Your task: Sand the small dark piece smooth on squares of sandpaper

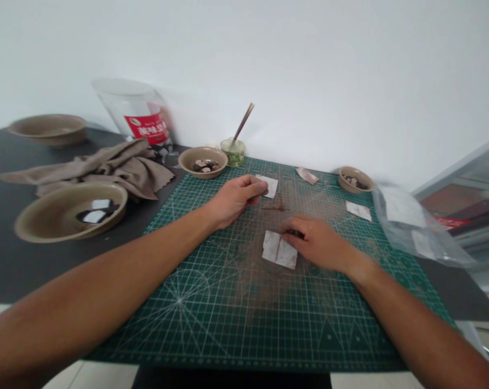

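My left hand (240, 199) is closed in a pinch at the edge of a small white paper-like square (272, 187), above the far middle of the green cutting mat (179, 335). Thin brown scraps (280, 206) lie between my hands. My right hand (315, 242), slightly blurred, has curled fingers at the upper right edge of a second white paper-like piece (282, 254). This piece lies on the mat, with a thin brown line across it. Whatever the right fingertips hold is hidden.
Pale pieces (358, 210) lie farther right. Small bowls (203, 162) with dark bits, a green tin (233, 154) holding sticks and a clear jar (139, 116) stand behind. Left are larger bowls (41, 219) and a brown cloth (118, 167); right, a plastic bag (414, 221).
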Available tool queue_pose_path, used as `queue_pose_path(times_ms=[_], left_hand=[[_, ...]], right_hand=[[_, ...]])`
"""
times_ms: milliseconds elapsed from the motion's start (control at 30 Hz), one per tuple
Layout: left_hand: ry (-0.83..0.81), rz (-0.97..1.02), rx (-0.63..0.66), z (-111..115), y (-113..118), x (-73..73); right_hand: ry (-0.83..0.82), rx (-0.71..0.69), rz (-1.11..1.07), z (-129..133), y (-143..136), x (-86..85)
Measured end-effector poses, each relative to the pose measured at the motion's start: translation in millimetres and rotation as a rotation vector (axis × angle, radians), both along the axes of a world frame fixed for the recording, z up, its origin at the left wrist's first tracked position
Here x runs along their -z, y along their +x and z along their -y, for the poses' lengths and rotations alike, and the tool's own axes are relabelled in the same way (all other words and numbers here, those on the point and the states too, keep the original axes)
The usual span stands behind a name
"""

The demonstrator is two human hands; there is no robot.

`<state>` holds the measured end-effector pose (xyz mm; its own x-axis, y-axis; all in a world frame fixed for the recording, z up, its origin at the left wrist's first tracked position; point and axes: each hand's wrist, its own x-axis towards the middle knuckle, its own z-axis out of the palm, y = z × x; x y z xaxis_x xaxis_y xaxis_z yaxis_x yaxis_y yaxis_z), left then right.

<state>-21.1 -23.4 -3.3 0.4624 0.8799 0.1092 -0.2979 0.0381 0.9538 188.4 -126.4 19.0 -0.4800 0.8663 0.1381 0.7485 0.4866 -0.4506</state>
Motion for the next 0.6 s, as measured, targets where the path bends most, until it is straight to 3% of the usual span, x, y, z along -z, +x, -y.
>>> queue_pose_path(times_ms=[333,400,533,600], left_hand=[[-0.066,-0.076,0.237,22,5,-8.8],[-0.067,-0.065,0.259,24,4,-9.6],[-0.08,-0.067,0.308,26,3,-10.3],[-0.081,-0.07,0.351,27,3,-9.9]], right_hand=[[0.214,-0.168,-0.058,-3,-8,14.1],[0.235,-0.108,-0.09,-1,-10,13.7],[0.274,0.175,-0.266,6,-8,13.9],[0.277,0.201,-0.33,8,-6,15.4]])
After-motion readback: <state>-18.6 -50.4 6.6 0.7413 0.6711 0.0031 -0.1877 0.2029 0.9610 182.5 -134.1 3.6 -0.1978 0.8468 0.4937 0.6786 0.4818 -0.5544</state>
